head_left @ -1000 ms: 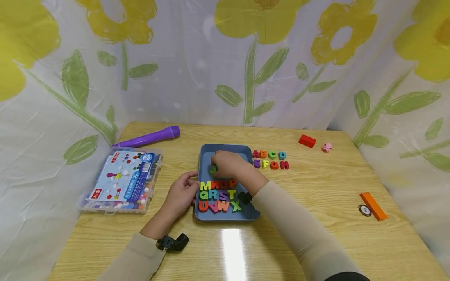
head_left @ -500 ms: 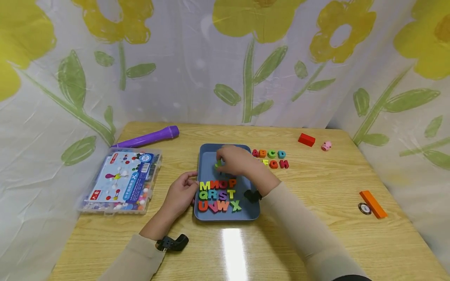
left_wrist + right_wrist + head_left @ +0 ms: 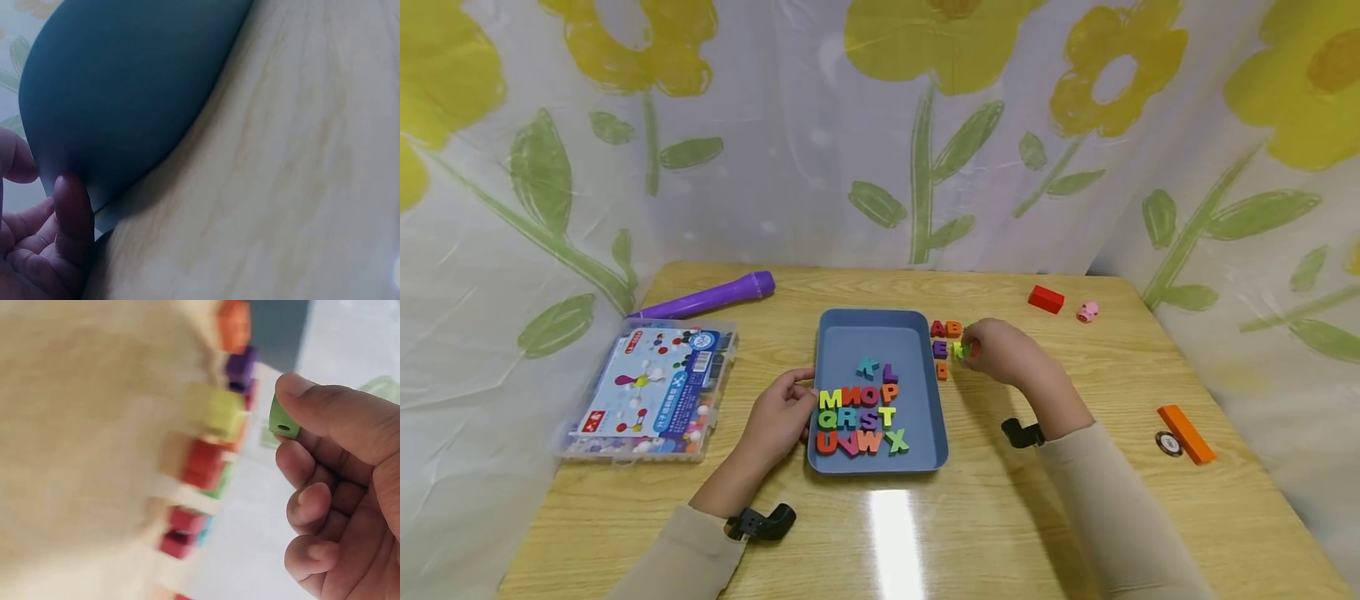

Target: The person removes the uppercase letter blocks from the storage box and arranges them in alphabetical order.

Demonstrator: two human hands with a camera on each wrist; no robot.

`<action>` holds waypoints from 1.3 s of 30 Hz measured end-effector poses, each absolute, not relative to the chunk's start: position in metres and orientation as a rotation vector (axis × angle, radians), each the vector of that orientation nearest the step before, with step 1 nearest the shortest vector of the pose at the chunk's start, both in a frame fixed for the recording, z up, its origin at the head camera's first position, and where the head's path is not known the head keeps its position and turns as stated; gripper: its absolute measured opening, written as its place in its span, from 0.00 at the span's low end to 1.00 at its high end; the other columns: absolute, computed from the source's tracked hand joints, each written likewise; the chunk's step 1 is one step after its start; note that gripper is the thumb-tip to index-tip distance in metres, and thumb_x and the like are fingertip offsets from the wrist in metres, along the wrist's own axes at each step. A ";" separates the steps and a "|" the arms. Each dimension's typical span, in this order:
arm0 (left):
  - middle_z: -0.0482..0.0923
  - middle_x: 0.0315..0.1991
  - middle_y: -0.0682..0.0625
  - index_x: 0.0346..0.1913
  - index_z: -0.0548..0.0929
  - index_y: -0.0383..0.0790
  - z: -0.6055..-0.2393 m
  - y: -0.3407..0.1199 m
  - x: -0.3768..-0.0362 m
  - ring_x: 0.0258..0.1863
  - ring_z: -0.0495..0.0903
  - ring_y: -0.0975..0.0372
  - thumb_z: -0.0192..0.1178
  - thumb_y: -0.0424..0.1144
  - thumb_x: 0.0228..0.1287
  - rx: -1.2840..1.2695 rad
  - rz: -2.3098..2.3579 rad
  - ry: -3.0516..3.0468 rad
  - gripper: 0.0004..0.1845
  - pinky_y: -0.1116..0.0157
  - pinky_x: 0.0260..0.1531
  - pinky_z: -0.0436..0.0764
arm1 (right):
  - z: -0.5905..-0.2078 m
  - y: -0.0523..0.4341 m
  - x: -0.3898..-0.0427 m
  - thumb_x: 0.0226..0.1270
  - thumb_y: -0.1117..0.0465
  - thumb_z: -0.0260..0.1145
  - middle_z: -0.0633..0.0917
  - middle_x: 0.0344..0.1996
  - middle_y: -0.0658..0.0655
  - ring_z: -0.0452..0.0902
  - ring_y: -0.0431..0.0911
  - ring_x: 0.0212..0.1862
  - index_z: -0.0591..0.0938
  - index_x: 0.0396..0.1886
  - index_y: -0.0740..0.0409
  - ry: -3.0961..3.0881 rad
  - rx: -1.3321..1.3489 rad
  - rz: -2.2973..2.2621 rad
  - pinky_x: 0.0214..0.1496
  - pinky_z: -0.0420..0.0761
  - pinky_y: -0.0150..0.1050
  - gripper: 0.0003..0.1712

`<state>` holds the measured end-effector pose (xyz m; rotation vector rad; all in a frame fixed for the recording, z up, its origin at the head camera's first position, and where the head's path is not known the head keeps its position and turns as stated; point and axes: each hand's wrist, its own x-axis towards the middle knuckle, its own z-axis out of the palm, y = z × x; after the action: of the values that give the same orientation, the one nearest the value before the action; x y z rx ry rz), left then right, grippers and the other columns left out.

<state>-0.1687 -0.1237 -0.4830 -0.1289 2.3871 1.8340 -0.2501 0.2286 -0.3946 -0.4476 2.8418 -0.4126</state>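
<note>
Beside tray (image 3: 831, 333) | right hand (image 3: 1000, 354) pinches green letter (image 3: 283, 422) | orientation unclear

right hand (image 3: 1000, 352) | carried green letter (image 3: 958, 352) out of tray (image 3: 835, 350) | now over table letters (image 3: 945, 329)
</note>
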 end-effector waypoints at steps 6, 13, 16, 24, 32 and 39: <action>0.84 0.45 0.41 0.73 0.79 0.41 -0.484 -0.124 -0.168 0.26 0.79 0.59 0.58 0.39 0.80 -0.130 1.838 2.379 0.23 0.64 0.27 0.84 | -0.418 0.233 -0.248 0.71 0.62 0.77 0.90 0.45 0.58 0.83 0.51 0.46 0.90 0.53 0.63 2.813 -0.429 -0.434 0.56 0.87 0.51 0.15; 0.83 0.45 0.41 0.74 0.78 0.41 -0.482 -0.124 -0.168 0.26 0.79 0.58 0.58 0.40 0.81 -0.132 1.838 2.373 0.23 0.64 0.27 0.84 | -0.426 0.229 -0.248 0.70 0.64 0.76 0.92 0.47 0.57 0.87 0.51 0.49 0.92 0.50 0.61 2.802 -0.421 -0.467 0.61 0.88 0.53 0.11; 0.83 0.44 0.42 0.74 0.78 0.41 -0.482 -0.124 -0.168 0.25 0.79 0.58 0.58 0.40 0.81 -0.131 1.842 2.375 0.23 0.64 0.26 0.84 | -0.428 0.229 -0.248 0.70 0.64 0.76 0.92 0.46 0.56 0.86 0.51 0.48 0.92 0.50 0.60 2.814 -0.431 -0.460 0.61 0.88 0.53 0.11; 0.83 0.44 0.42 0.73 0.79 0.41 -0.482 -0.124 -0.168 0.27 0.79 0.59 0.58 0.39 0.81 -0.135 1.840 2.378 0.23 0.65 0.27 0.84 | -0.408 0.228 -0.243 0.68 0.62 0.79 0.85 0.35 0.56 0.76 0.49 0.38 0.89 0.55 0.64 2.866 -0.495 -0.448 0.45 0.80 0.46 0.18; 0.83 0.44 0.42 0.73 0.78 0.41 -0.483 -0.127 -0.168 0.26 0.79 0.58 0.58 0.40 0.81 -0.141 1.823 2.397 0.23 0.64 0.27 0.84 | -0.371 0.183 -0.251 0.73 0.59 0.77 0.89 0.45 0.59 0.81 0.52 0.46 0.88 0.56 0.63 2.887 -0.631 -0.436 0.55 0.85 0.51 0.18; 0.84 0.44 0.42 0.73 0.78 0.42 -0.483 -0.125 -0.167 0.28 0.81 0.59 0.58 0.40 0.81 -0.135 1.824 2.383 0.23 0.63 0.29 0.85 | -0.369 0.122 -0.267 0.77 0.51 0.74 0.89 0.57 0.59 0.84 0.51 0.54 0.88 0.62 0.60 2.767 -0.736 -0.264 0.62 0.86 0.50 0.23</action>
<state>-0.1673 -0.1248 -0.4827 -0.1350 2.3826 1.8238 -0.2669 0.1223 -0.3685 -0.7356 2.7668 -0.2643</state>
